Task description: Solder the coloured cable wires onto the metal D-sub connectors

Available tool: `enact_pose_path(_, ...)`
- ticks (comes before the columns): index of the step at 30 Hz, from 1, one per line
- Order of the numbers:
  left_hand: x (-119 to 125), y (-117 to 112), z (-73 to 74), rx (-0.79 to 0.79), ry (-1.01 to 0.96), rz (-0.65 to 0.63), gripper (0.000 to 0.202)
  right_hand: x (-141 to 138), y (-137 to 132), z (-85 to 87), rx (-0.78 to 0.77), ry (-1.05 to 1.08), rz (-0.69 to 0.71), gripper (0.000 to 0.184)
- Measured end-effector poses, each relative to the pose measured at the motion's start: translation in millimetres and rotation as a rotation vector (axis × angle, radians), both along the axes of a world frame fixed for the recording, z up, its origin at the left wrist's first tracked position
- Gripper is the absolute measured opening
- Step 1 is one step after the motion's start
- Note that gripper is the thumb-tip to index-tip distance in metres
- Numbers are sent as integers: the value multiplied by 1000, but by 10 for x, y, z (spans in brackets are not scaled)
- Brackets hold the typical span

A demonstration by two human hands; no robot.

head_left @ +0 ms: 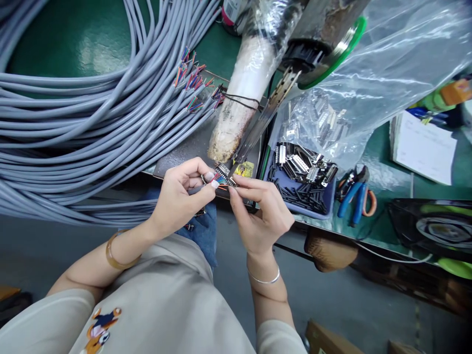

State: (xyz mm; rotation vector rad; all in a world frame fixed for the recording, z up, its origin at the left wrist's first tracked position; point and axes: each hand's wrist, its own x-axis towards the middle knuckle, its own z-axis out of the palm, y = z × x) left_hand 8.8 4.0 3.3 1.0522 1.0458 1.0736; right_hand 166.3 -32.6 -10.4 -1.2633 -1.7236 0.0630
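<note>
My left hand point(180, 194) is closed in a pinch on thin coloured wires point(220, 181) at the bench edge. They lie against a metal multi-pin connector point(224, 172), and my right hand point(262, 204) pinches its right end between thumb and forefinger. Just above the connector comes down the metal shaft of a soldering iron point(265, 113), its tip close to the pins; whether it touches them I cannot tell. Beside the shaft is a plastic-wrapped, rounded piece point(241, 78) with a browned end, tied with black cord.
Grey cables point(92, 110) with stripped coloured ends cover the left bench. At right stand a blue tray point(330, 209) of connectors and black sleeves, blue-handled pliers point(354, 199) and a paper pad point(424, 147). A solder spool point(356, 42) and plastic sheeting point(401, 59) lie behind.
</note>
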Motion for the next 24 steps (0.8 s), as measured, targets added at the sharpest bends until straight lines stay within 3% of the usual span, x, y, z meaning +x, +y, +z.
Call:
enact_pose_path(16,-10,25,38,53,30,4,14,-21,17,52,58,-84,-27,18)
enact_pose_path(20,-18,31,12,-5,2,-26,14,-20,-11,33,98,-155,-10,17)
enact_pose_path(24,-24,18,-18,-79,-4,-60,16,148,-128,-69,103,-114,-14,21)
